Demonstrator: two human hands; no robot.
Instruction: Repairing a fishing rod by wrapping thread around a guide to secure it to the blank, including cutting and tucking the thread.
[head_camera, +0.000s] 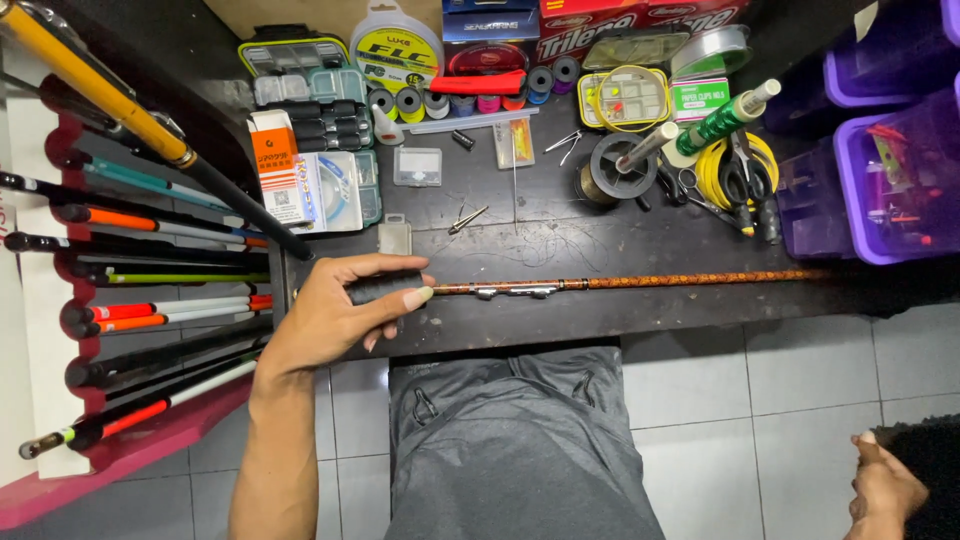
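My left hand (340, 310) grips the black handle of a fishing rod (640, 283) that lies flat across the front of the dark table (560, 320). The rod's shaft is brown and orange with a metal reel seat just past my fingers, and it points right. My right hand (882, 488) sits low at the bottom right, off the table, fingers curled against a dark fuzzy thing; what it holds is unclear. My grey-trousered lap lies below the table edge.
A rack of several fishing rods (140, 290) stands at the left. Tackle boxes (320, 100), line spools (395, 45), scissors (740, 180) and a yellow coil crowd the table's back. Purple bins (890, 180) stand at right. Grey tile floor lies below.
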